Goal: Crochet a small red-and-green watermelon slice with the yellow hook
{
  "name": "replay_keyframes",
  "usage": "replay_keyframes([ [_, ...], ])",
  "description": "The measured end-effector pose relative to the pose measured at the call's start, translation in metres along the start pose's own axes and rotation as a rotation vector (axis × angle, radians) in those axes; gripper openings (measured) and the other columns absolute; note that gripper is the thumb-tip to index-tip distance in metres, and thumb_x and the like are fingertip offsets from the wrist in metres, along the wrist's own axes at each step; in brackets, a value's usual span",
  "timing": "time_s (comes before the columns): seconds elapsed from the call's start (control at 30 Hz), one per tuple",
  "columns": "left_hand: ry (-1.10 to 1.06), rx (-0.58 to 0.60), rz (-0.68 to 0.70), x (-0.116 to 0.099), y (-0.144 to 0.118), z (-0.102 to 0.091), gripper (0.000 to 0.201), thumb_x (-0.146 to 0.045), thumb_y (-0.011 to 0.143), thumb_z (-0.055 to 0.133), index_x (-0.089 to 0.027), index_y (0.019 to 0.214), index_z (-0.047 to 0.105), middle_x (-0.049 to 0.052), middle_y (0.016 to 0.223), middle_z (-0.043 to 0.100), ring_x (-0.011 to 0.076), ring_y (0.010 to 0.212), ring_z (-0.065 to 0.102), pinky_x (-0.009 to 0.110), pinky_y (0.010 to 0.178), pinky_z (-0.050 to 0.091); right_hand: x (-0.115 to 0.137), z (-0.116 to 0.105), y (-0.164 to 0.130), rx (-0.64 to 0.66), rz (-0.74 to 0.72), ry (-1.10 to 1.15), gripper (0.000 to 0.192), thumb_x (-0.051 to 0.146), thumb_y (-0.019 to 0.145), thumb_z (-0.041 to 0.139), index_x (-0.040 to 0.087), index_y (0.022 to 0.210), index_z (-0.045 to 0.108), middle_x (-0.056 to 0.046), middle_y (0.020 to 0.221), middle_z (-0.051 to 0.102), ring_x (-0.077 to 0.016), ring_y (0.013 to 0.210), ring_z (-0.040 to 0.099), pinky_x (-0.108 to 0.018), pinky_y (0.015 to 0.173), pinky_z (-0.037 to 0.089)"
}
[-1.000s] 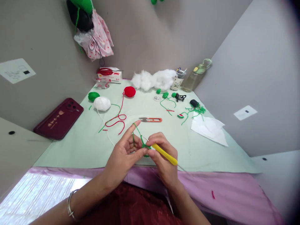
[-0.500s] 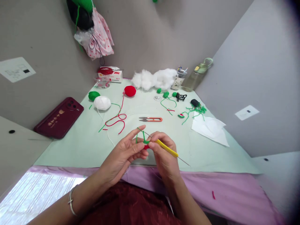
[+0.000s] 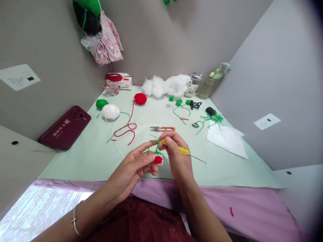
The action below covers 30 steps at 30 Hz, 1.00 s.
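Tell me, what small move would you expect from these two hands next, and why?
Probably the right hand dips the yellow crochet hook back into the edge of the small red piece. The left hand pinches that piece, green yarn runs up from it towards the hook's tip, and the tip is raised clear of the work, so another stitch seems due.

Bright, even indoor light, soft shadows, strong wide-angle bending at the edges, dark vignette at right corners.
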<state>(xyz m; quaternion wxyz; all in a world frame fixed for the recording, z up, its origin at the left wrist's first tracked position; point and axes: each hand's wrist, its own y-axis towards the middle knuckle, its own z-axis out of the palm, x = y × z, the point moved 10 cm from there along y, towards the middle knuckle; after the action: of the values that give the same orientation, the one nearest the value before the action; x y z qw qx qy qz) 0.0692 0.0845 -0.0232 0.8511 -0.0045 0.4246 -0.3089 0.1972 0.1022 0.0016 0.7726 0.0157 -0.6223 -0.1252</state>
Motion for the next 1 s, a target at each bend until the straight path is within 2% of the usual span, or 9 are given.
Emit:
replay_keyframes([
  [0.17, -0.018, -0.061, 0.006, -0.003, 0.000, -0.007, 0.033, -0.025, 0.085, 0.089, -0.016, 0.115, 0.081, 0.002, 0.088, 0.076, 0.0085, 0.065, 0.067, 0.020, 0.066, 0.056, -0.006, -0.009, 0.006, 0.038, 0.129, -0.045, 0.022, 0.039, 0.089, 0.075, 0.021, 0.078, 0.068, 0.002, 0.067, 0.068, -0.0136, 0.063, 0.059, -0.029, 0.067, 0.050],
  [0.27, -0.016, -0.095, 0.021, -0.005, 0.000, -0.012, 0.036, -0.024, 0.086, 0.088, -0.015, 0.119, 0.079, 0.001, 0.082, 0.075, 0.0096, 0.066, 0.067, 0.021, 0.066, 0.057, -0.005, -0.021, 0.008, -0.029, 0.149, 0.019, 0.024, 0.040, 0.085, 0.078, 0.020, 0.075, 0.068, 0.002, 0.062, 0.067, -0.0120, 0.057, 0.056, -0.028, 0.062, 0.048],
  [0.4, -0.002, -0.084, 0.067, -0.012, 0.001, -0.012, 0.038, -0.024, 0.088, 0.087, -0.014, 0.123, 0.077, 0.001, 0.081, 0.074, 0.0098, 0.068, 0.068, 0.020, 0.067, 0.057, 0.002, -0.025, 0.006, -0.079, 0.111, 0.058, 0.024, 0.041, 0.083, 0.080, 0.021, 0.077, 0.068, 0.001, 0.066, 0.070, -0.0117, 0.057, 0.059, -0.027, 0.061, 0.049],
  [0.53, 0.034, -0.098, 0.100, -0.017, 0.001, -0.014, 0.041, -0.025, 0.091, 0.083, -0.014, 0.130, 0.074, 0.000, 0.081, 0.073, 0.0092, 0.069, 0.068, 0.020, 0.070, 0.058, 0.023, -0.026, -0.006, -0.155, -0.021, -0.180, 0.021, 0.037, 0.086, 0.080, 0.021, 0.078, 0.068, 0.002, 0.065, 0.069, -0.0123, 0.059, 0.060, -0.026, 0.059, 0.050],
  [0.6, 0.050, -0.103, 0.112, -0.019, 0.001, -0.015, 0.043, -0.025, 0.092, 0.083, -0.015, 0.132, 0.073, 0.000, 0.081, 0.073, 0.0094, 0.070, 0.068, 0.020, 0.071, 0.058, 0.027, -0.021, -0.011, -0.111, -0.029, -0.218, 0.020, 0.035, 0.088, 0.078, 0.021, 0.077, 0.068, 0.003, 0.063, 0.068, -0.0118, 0.059, 0.060, -0.025, 0.058, 0.049],
  [0.7, 0.071, -0.095, 0.128, -0.020, 0.001, -0.014, 0.044, -0.027, 0.091, 0.083, -0.016, 0.132, 0.074, -0.001, 0.079, 0.071, 0.0102, 0.070, 0.068, 0.021, 0.071, 0.057, 0.026, -0.015, -0.014, -0.045, -0.003, -0.178, 0.019, 0.033, 0.089, 0.077, 0.021, 0.077, 0.068, 0.003, 0.062, 0.067, -0.0109, 0.057, 0.060, -0.024, 0.058, 0.049],
  [0.9, 0.115, -0.105, 0.152, -0.022, 0.000, -0.013, 0.042, -0.030, 0.089, 0.086, -0.017, 0.127, 0.076, -0.002, 0.081, 0.067, 0.0098, 0.069, 0.067, 0.022, 0.070, 0.056, 0.034, -0.032, -0.018, -0.177, -0.096, 0.021, 0.019, 0.030, 0.089, 0.077, 0.022, 0.076, 0.066, 0.006, 0.058, 0.064, -0.0090, 0.052, 0.056, -0.022, 0.052, 0.044],
  [1.0, 0.118, -0.116, 0.158, -0.022, 0.000, -0.015, 0.042, -0.030, 0.089, 0.086, -0.017, 0.127, 0.076, -0.001, 0.081, 0.068, 0.0099, 0.069, 0.066, 0.022, 0.070, 0.055, 0.037, -0.027, -0.026, -0.108, -0.112, -0.032, 0.018, 0.028, 0.091, 0.077, 0.022, 0.078, 0.067, 0.005, 0.061, 0.065, -0.0093, 0.053, 0.058, -0.022, 0.053, 0.045],
])
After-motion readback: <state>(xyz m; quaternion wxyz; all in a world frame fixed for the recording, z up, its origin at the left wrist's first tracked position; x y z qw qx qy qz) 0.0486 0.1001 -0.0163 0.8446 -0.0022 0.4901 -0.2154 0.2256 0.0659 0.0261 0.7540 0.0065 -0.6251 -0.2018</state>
